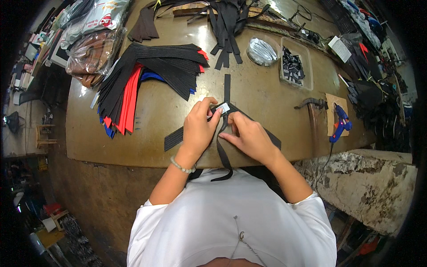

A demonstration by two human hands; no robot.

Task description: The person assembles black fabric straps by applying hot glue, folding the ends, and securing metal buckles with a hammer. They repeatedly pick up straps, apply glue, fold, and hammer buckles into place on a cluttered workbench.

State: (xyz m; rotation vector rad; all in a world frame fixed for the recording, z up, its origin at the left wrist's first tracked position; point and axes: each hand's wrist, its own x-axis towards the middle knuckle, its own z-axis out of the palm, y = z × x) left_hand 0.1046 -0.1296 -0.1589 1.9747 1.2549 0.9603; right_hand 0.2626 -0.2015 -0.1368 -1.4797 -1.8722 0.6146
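A black strap piece (174,139) with angled arms lies on the table in front of me, one arm pointing away and two spreading toward the sides. At its centre a small white label (223,107) shows. My left hand (199,127) is closed on the strap piece beside the label, thumb and fingers pinched. My right hand (252,137) is closed on a narrow black ribbon (223,159), whose loose end hangs over the table edge against my shirt. The fingertips of both hands nearly meet, and part of the strap piece is hidden under them.
Stacked black, red and blue strips (130,100) lie at the left. Beyond my hands are a bundle of black straps (226,31), a round tub of white labels (262,51) and a clear box of small black pieces (310,66). A blue glue gun (341,124) rests at the right.
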